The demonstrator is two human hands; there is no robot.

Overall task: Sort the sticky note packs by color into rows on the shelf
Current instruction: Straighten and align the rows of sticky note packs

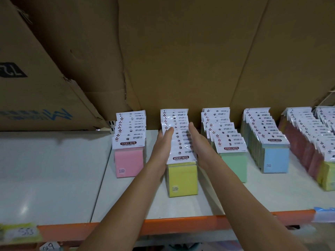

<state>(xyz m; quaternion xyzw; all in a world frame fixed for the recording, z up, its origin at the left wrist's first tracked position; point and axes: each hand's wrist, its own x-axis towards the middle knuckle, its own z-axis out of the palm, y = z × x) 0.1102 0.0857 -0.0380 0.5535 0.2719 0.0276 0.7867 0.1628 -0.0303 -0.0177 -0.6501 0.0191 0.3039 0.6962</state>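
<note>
Yellow pack row (178, 142) upright, flat hands (163, 147) flanking.

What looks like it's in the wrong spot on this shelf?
A yellow pack sits at the front of the reddish row at the far right, far from the yellow row that the left hand and right hand flank. The cardboard box at the left has a torn edge.

"sticky note" heads the yellow pack (183, 178) between left grip (162, 149) and right grip (200, 144), the pink pack (129, 163) left of them, the green pack (234, 164) right; a cardboard box (36, 98) farther left bears an inverted "72".
</note>
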